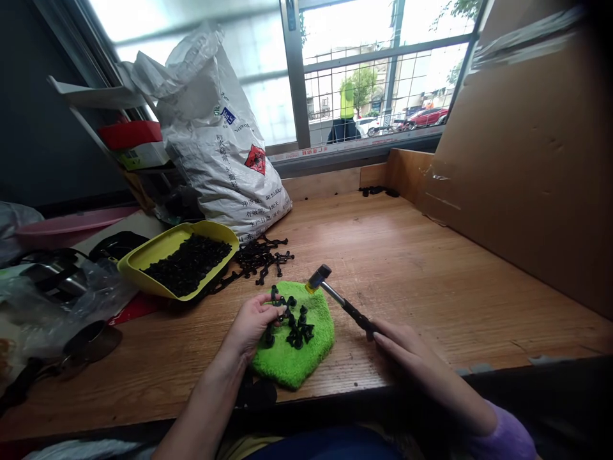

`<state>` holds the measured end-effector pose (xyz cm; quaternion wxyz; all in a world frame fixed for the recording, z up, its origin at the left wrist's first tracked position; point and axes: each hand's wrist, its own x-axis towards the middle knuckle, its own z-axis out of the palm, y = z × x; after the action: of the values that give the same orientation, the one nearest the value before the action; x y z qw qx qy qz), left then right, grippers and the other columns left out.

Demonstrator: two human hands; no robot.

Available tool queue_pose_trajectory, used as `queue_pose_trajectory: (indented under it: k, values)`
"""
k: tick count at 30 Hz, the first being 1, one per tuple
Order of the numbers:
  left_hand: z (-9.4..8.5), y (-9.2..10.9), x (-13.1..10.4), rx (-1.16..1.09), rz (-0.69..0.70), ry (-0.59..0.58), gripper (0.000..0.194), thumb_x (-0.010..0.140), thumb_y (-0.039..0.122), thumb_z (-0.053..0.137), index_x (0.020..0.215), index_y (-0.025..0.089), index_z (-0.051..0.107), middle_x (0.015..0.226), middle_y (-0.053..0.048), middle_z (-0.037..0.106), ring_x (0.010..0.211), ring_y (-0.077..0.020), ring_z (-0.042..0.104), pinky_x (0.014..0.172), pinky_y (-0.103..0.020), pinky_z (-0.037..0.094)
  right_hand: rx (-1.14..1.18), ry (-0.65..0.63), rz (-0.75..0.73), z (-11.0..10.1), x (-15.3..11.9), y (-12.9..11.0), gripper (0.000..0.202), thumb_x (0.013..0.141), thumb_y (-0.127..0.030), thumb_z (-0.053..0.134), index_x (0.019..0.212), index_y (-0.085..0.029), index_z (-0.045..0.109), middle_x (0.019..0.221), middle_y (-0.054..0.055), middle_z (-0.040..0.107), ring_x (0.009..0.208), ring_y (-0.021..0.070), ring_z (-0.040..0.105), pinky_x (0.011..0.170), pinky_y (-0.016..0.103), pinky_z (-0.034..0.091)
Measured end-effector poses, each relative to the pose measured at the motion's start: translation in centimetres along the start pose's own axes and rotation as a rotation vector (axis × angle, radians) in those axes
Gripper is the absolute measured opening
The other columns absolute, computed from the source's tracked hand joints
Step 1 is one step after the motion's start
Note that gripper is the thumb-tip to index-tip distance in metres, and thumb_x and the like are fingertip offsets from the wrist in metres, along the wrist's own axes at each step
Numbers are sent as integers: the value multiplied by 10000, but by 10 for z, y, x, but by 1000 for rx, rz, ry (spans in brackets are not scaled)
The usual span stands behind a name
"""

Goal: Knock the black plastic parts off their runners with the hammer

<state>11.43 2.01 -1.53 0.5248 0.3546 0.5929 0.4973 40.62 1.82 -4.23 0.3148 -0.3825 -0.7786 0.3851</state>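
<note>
Hammer (339,298) lower centre, slanting diagonally, head (318,278) toward upper left; right hand (403,345), fingers round handle (358,315). Left hand (253,322), fingers pinching black part (281,301) over green cloth (318,329). Yellow tray (143,257), left, holds black pieces (189,265).

Window (268,108) blown out, soft glare on tabletop (345,223), foreground dim

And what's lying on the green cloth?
Small black parts lie on the green cloth; the left hand holds more over its left side. Whatever lies directly beneath that hand is covered.
</note>
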Motion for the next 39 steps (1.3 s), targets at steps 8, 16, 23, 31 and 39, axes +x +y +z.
queue_pose_trajectory:
  k: [8, 16, 23, 31, 39]
  values:
    - [-4, -8, 4, 55, 22, 18, 449, 554, 240, 754, 939, 106, 566, 561, 16, 599, 422, -39, 425, 411, -144, 291, -136, -14, 94, 0, -2, 6, 438, 925, -449, 374, 1239, -203, 554, 1189, 60, 589, 1057, 286, 538, 880, 335, 447]
    - [-2, -7, 2, 57, 26, 12, 415, 566, 235, 732, 915, 103, 551, 575, 8, 610, 426, -34, 430, 419, -138, 295, -166, -10, 106, 0, -3, 4, 443, 929, -455, 368, 1243, -201, 549, 1178, 58, 597, 1060, 275, 540, 889, 317, 436]
    - [2, -5, 0, 24, 44, 50, 385, 524, 243, 746, 821, 127, 529, 538, 2, 618, 437, -63, 479, 422, -149, 306, -160, -23, 45, 2, -3, 0, 385, 941, -404, 363, 1226, -223, 548, 1134, 46, 616, 991, 244, 568, 815, 290, 459]
    - [1, -5, -1, 20, 45, 36, 366, 551, 224, 728, 831, 124, 514, 556, -9, 633, 440, -61, 480, 429, -153, 312, -152, -13, 46, 3, -2, -3, 359, 936, -389, 375, 1190, -228, 570, 1002, 30, 659, 886, 227, 599, 707, 271, 481]
    - [-1, -12, 3, 73, 90, 31, 353, 582, 269, 716, 830, 144, 497, 537, 7, 625, 405, -50, 435, 410, -148, 282, -155, -40, 12, 4, -2, -4, 305, 951, -360, 350, 1117, -210, 557, 939, 31, 644, 853, 207, 588, 687, 259, 448]
